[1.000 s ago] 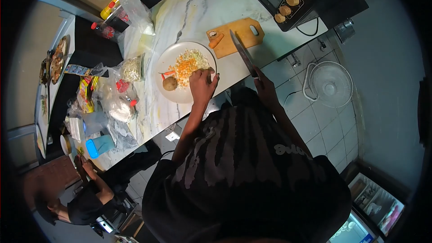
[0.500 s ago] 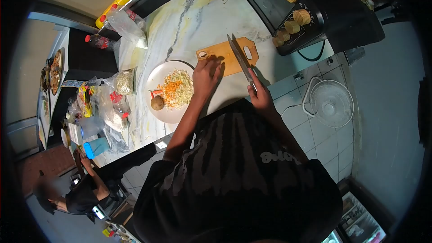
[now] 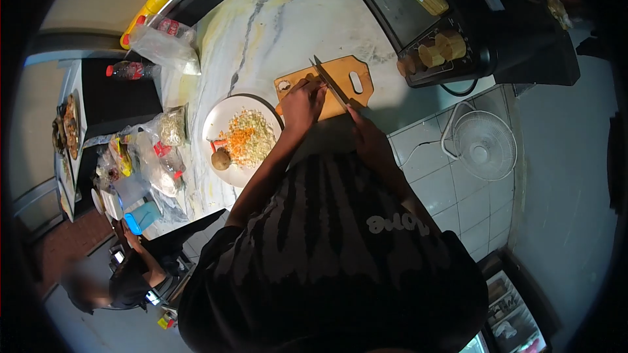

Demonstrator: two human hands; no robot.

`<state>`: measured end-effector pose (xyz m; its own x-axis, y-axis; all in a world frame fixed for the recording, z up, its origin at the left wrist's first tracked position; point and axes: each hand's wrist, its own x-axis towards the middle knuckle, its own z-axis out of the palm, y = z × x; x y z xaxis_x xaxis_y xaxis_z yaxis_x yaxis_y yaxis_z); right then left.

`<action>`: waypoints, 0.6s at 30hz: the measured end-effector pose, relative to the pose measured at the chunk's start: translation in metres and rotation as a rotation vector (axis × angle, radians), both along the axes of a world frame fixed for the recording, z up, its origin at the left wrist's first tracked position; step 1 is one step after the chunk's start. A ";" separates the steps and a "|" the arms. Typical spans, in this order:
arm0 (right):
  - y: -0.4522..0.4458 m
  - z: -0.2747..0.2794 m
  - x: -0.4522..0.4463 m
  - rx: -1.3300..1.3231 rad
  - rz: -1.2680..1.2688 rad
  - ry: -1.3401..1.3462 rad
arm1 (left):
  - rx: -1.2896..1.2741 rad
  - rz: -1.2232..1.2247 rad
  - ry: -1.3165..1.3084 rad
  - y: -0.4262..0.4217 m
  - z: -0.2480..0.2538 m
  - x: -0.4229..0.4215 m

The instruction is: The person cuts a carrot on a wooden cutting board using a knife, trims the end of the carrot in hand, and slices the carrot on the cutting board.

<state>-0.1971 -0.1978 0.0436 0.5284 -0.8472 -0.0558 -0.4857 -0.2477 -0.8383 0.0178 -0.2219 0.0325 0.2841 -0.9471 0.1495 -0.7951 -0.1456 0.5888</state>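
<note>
On the marble counter lies a wooden cutting board (image 3: 345,76) with a handle hole. My right hand (image 3: 366,132) grips the handle of a long knife (image 3: 333,85), its blade over the board close to my left fingers. Bent over the board's left part, my left hand (image 3: 303,106) has its fingers drawn together; what they hold is mostly hidden. To the left, a round plate (image 3: 214,119) bears chopped pale and orange pieces (image 3: 247,138), a red chili and a brown potato (image 3: 221,159).
A black oven (image 3: 451,52) stands at the back right, a white fan (image 3: 484,145) on the tiled floor. Left are plastic bags (image 3: 173,126), a cola bottle (image 3: 133,70) and a blue-lidded container (image 3: 140,218). Another person (image 3: 127,284) is at the lower left.
My left hand has moved from above the plate to the cutting board, its fingers now bent there. The knife has come in over the board beside them. The view has shifted.
</note>
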 end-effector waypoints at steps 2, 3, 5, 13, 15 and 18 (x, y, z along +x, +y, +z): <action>-0.001 0.001 0.002 0.008 -0.012 -0.026 | 0.001 -0.050 -0.015 0.000 0.000 0.006; 0.002 0.000 0.002 0.009 -0.020 -0.052 | 0.014 -0.051 -0.008 0.001 0.002 0.007; 0.006 0.000 0.002 0.047 -0.033 -0.058 | 0.045 -0.023 0.021 0.000 0.004 0.006; 0.010 0.000 0.001 0.144 -0.048 -0.012 | -0.080 -0.057 -0.102 -0.004 0.003 0.009; 0.010 -0.001 0.002 0.090 -0.042 -0.038 | -0.063 -0.038 -0.118 -0.003 0.003 0.008; 0.011 0.007 0.001 0.201 -0.026 0.059 | -0.083 -0.039 -0.096 -0.003 0.003 0.008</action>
<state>-0.1958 -0.1870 0.0504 0.4976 -0.8289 -0.2556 -0.5395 -0.0651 -0.8395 0.0259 -0.2250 0.0356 0.2281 -0.9404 0.2522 -0.8522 -0.0676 0.5188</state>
